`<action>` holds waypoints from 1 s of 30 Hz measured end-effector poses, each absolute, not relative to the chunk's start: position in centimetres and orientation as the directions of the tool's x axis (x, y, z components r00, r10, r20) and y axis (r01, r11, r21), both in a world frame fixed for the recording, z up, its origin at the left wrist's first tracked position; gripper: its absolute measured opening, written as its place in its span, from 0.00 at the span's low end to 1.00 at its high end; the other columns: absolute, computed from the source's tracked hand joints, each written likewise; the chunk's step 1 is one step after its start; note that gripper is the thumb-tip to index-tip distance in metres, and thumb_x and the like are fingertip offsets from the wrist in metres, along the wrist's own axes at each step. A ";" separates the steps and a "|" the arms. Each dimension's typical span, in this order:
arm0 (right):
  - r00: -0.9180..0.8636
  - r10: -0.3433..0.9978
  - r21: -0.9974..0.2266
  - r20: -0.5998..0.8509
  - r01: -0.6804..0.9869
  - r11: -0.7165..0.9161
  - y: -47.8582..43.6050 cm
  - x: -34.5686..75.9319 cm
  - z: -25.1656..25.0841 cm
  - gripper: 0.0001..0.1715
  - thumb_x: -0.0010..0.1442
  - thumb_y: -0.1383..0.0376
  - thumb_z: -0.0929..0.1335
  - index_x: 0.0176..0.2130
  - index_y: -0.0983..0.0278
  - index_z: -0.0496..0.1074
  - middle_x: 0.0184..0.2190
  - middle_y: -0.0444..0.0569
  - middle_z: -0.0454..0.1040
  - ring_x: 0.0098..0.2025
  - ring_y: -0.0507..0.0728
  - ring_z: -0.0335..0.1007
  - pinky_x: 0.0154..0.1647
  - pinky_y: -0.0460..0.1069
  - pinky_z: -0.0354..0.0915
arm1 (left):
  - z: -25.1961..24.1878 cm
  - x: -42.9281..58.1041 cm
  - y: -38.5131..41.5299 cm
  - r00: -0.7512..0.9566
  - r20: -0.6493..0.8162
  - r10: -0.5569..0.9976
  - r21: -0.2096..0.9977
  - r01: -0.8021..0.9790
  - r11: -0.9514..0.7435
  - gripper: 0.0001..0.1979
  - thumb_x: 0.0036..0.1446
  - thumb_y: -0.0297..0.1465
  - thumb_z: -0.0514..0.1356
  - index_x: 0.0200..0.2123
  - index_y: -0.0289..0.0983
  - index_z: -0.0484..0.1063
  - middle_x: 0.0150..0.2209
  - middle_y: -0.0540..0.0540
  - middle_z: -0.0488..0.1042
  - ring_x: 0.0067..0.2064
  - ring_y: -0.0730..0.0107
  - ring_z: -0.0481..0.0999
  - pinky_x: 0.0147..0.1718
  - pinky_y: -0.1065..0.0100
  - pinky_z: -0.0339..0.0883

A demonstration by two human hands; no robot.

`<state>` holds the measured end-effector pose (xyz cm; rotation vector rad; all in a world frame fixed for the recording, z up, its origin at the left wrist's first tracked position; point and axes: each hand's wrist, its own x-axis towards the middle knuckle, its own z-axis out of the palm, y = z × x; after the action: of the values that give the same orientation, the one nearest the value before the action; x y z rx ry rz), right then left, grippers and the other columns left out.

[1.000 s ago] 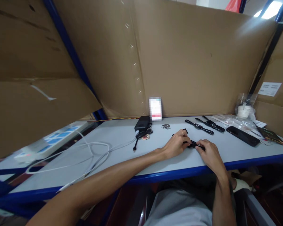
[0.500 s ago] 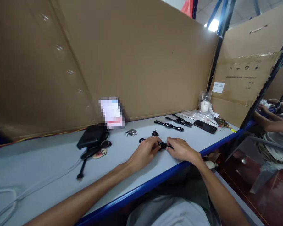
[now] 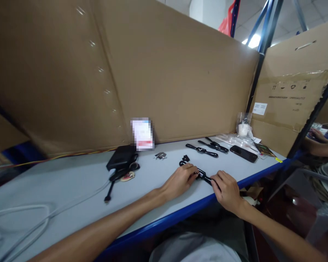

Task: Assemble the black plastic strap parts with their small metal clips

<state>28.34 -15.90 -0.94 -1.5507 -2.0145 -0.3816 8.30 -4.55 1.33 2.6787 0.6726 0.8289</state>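
Note:
A black spokeshave (image 3: pixel 201 174), with a handle to each side of its frame, lies at a slant near the table's front edge. My right hand (image 3: pixel 227 189) is closed around its right handle. At the middle frame, my left hand (image 3: pixel 180 179) has its fingers pinched, partly covering the left handle. Just behind the left handle's end is a small black part (image 3: pixel 186 158), perhaps a cap piece. Farther left lie flat grey metal pieces (image 3: pixel 160 155) with what look like small screws.
Several more black spokeshaves (image 3: pixel 202 150) lie at the back, beside a phone (image 3: pixel 243 153) and plastic bags (image 3: pixel 235 139). At left are a black box (image 3: pixel 121 158), a cable (image 3: pixel 79 196) and a blurred card (image 3: pixel 143 134). Cardboard walls the table. Another person's arm (image 3: pixel 319 145) shows far right.
My right hand has moved outward to the right handle, which now shows along with the open frame. My left hand stays at the middle. The camera view has shifted slightly.

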 end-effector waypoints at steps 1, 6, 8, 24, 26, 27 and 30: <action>-0.192 0.768 -0.087 0.611 0.948 0.306 -15.9 28.4 -1.1 0.17 0.71 0.68 0.59 0.43 0.63 0.76 0.35 0.52 0.73 0.39 0.59 0.68 0.42 0.53 0.62 | 1.3 8.3 -4.6 0.733 0.462 0.499 0.362 0.358 -0.861 0.09 0.66 0.25 0.55 0.38 0.37 0.76 0.36 0.45 0.76 0.39 0.64 0.75 0.40 0.65 0.68; -0.265 0.688 0.004 0.676 0.935 0.355 -16.1 28.5 -1.6 0.20 0.72 0.66 0.58 0.51 0.65 0.76 0.36 0.54 0.74 0.39 0.61 0.67 0.43 0.55 0.62 | 1.5 8.2 -4.9 0.740 0.459 0.491 0.334 0.369 -0.868 0.11 0.68 0.25 0.53 0.39 0.37 0.76 0.36 0.44 0.76 0.39 0.64 0.75 0.42 0.64 0.69; -0.320 0.650 0.044 0.689 0.914 0.403 -16.1 28.8 -1.9 0.20 0.72 0.66 0.59 0.52 0.65 0.76 0.37 0.55 0.76 0.40 0.61 0.68 0.44 0.56 0.64 | 1.6 8.1 -5.1 0.739 0.463 0.490 0.320 0.376 -0.869 0.10 0.67 0.25 0.54 0.38 0.36 0.76 0.36 0.44 0.75 0.39 0.64 0.75 0.41 0.65 0.69; -0.510 0.527 0.250 0.680 0.837 0.487 -15.6 29.7 -2.7 0.23 0.71 0.62 0.63 0.59 0.70 0.73 0.55 0.58 0.77 0.58 0.63 0.73 0.57 0.56 0.72 | 1.8 7.3 -4.2 0.669 0.512 0.538 0.460 0.315 -0.830 0.14 0.63 0.22 0.54 0.36 0.38 0.79 0.38 0.44 0.75 0.41 0.64 0.73 0.43 0.63 0.67; -0.488 0.533 0.249 0.691 0.853 0.459 -15.6 29.5 -2.8 0.23 0.71 0.62 0.63 0.58 0.71 0.74 0.55 0.60 0.77 0.57 0.64 0.74 0.57 0.57 0.72 | 1.9 7.3 -4.4 0.667 0.483 0.568 0.489 0.332 -0.806 0.12 0.64 0.25 0.55 0.33 0.37 0.79 0.35 0.45 0.73 0.36 0.67 0.72 0.38 0.65 0.66; -0.479 0.533 0.246 0.698 0.858 0.450 -15.6 29.4 -2.8 0.23 0.71 0.62 0.63 0.58 0.72 0.74 0.55 0.60 0.77 0.57 0.64 0.74 0.57 0.57 0.72 | 1.9 7.3 -4.4 0.672 0.468 0.574 0.500 0.334 -0.799 0.11 0.64 0.27 0.57 0.32 0.36 0.78 0.34 0.46 0.73 0.35 0.67 0.71 0.37 0.66 0.66; -0.460 0.524 0.224 0.717 0.863 0.452 -15.6 29.3 -2.9 0.23 0.70 0.64 0.63 0.59 0.70 0.73 0.55 0.59 0.77 0.57 0.63 0.74 0.58 0.57 0.72 | 1.7 7.2 -4.4 0.663 0.463 0.589 0.525 0.330 -0.784 0.06 0.62 0.27 0.59 0.37 0.36 0.78 0.32 0.47 0.74 0.35 0.67 0.72 0.35 0.67 0.65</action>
<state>29.30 -15.61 -2.94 -1.1547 -2.1415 -0.7878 7.24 -4.43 1.71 2.4819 0.7216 0.8907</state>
